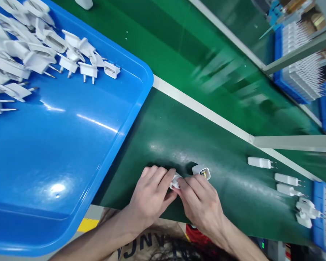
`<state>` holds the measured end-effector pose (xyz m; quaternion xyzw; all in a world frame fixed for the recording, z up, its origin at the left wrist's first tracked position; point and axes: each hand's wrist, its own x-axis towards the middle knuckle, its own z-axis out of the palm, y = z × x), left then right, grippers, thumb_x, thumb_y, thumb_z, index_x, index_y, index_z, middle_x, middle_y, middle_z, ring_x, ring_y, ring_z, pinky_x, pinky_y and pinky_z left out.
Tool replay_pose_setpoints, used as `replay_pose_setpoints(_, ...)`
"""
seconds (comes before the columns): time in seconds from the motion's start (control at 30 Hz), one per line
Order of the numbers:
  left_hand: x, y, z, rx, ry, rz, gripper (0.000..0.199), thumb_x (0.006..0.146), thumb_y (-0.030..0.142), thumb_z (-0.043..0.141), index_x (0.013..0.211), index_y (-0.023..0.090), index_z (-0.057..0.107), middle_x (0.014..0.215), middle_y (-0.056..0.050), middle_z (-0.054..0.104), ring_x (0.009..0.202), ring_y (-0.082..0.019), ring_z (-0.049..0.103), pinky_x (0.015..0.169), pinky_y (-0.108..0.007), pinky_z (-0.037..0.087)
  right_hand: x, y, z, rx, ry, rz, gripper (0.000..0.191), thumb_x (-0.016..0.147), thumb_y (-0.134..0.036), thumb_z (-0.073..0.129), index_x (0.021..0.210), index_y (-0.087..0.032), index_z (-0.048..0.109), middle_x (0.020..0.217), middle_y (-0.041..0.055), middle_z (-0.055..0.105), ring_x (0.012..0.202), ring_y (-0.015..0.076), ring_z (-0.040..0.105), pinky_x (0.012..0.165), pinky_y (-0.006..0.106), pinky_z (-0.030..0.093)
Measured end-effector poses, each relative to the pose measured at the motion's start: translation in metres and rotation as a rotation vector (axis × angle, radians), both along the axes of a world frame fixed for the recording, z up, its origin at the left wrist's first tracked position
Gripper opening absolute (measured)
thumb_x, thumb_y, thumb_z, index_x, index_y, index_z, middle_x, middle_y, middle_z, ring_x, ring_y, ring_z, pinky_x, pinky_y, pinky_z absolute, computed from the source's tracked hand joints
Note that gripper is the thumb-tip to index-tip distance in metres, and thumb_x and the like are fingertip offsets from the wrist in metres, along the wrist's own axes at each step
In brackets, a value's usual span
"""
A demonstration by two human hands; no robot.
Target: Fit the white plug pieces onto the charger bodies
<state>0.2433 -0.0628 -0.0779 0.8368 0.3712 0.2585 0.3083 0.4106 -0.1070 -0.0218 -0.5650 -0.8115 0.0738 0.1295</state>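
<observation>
While fingers of both hands [176, 197] pinch a glossy white plastic piece [175, 182], smooth green tabletop [163, 134] gleams.

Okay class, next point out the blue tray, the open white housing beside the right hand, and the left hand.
Blue tray [78, 152]: head view, bare floor.
Open white housing [197, 169]: head view, outer side wall.
Left hand [149, 194]: head view, back of the hand.
</observation>
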Motion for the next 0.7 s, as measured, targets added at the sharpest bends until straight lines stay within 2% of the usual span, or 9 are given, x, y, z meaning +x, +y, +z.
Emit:
replay_pose_setpoints(0.1, 0.0, 0.001, 0.0, 0.013, 0.008, 0.003, 0.032, 0.095, 0.029, 0.062, 0.122, 0.012, 0.06, 0.094, -0.006, 0.065, 0.082, -0.022, 0.052, 0.073, -0.037, 0.036, -0.004, -0.004, -0.003, 0.017, -0.084, 0.004, 0.017, 0.095, -0.005, 0.05, 0.091, -0.017, 0.06, 0.078, 0.0043, 0.059, 0.068, 0.0191, 0.043, 0.064, 0.035, 0.036)
replay_pose_setpoints(0.2, 0.001, 0.001, 0.0, 0.039, 0.029, 0.015, 0.033, 0.096, 0.03, 0.061, 0.124, 0.013, 0.059, 0.093, -0.006, 0.065, 0.08, -0.022, 0.053, 0.073, -0.037, 0.038, -0.006, 0.001, -0.002, 0.023, -0.118, 0.004, 0.019, 0.095, -0.005, 0.047, 0.089, -0.017, 0.061, 0.076, 0.004, 0.056, 0.069, 0.0198, 0.041, 0.065, 0.036, 0.032)
replay_pose_setpoints(0.33, 0.002, 0.0, 0.002, 0.062, 0.064, 0.07, 0.052, 0.098, 0.039, 0.06, 0.139, 0.01, 0.047, 0.101, -0.009, 0.066, 0.088, -0.024, 0.058, 0.08, -0.037, 0.042, 0.008, 0.033, 0.007, 0.024, -0.283, -0.055, 0.021, 0.099, -0.012, 0.045, 0.087, -0.018, 0.06, 0.077, 0.005, 0.056, 0.074, 0.0217, 0.042, 0.068, 0.036, 0.029)
replay_pose_setpoints(0.43, 0.0, -0.001, 0.001, 0.052, 0.037, 0.076, 0.057, 0.099, 0.043, 0.058, 0.143, 0.01, 0.042, 0.104, -0.009, 0.066, 0.091, -0.023, 0.06, 0.083, -0.036, 0.044, 0.047, 0.06, 0.016, -0.028, -0.445, -0.184, 0.019, 0.103, -0.023, 0.047, 0.09, -0.018, 0.06, 0.081, 0.0059, 0.059, 0.079, 0.0225, 0.044, 0.071, 0.036, 0.029)
replay_pose_setpoints(0.5, -0.003, 0.0, -0.001, 0.059, 0.03, 0.07, 0.053, 0.1, 0.042, 0.056, 0.142, 0.012, 0.043, 0.102, -0.008, 0.066, 0.09, -0.022, 0.061, 0.083, -0.036, 0.045, 0.086, 0.064, 0.021, -0.08, -0.485, -0.325, 0.018, 0.103, -0.027, 0.048, 0.095, -0.018, 0.061, 0.087, 0.0078, 0.061, 0.084, 0.0237, 0.048, 0.075, 0.035, 0.031)
replay_pose_setpoints(0.6, -0.006, 0.004, -0.007, 0.068, 0.026, 0.07, 0.048, 0.101, 0.041, 0.054, 0.139, 0.014, 0.046, 0.102, -0.008, 0.067, 0.089, -0.023, 0.062, 0.083, -0.038, 0.046, 0.144, 0.043, 0.03, -0.11, -0.516, -0.571, 0.021, 0.101, -0.03, 0.049, 0.095, -0.017, 0.064, 0.091, 0.0114, 0.062, 0.087, 0.0266, 0.052, 0.079, 0.037, 0.037)
replay_pose_setpoints(0.7, -0.006, 0.004, -0.011, 0.037, -0.011, 0.047, 0.046, 0.1, 0.041, 0.055, 0.139, 0.018, 0.047, 0.107, -0.009, 0.068, 0.091, -0.025, 0.065, 0.083, -0.041, 0.048, 0.18, 0.009, 0.046, -0.029, -0.583, -0.739, 0.032, 0.102, -0.039, 0.046, 0.097, -0.014, 0.065, 0.092, 0.0153, 0.06, 0.087, 0.0302, 0.055, 0.078, 0.041, 0.042)
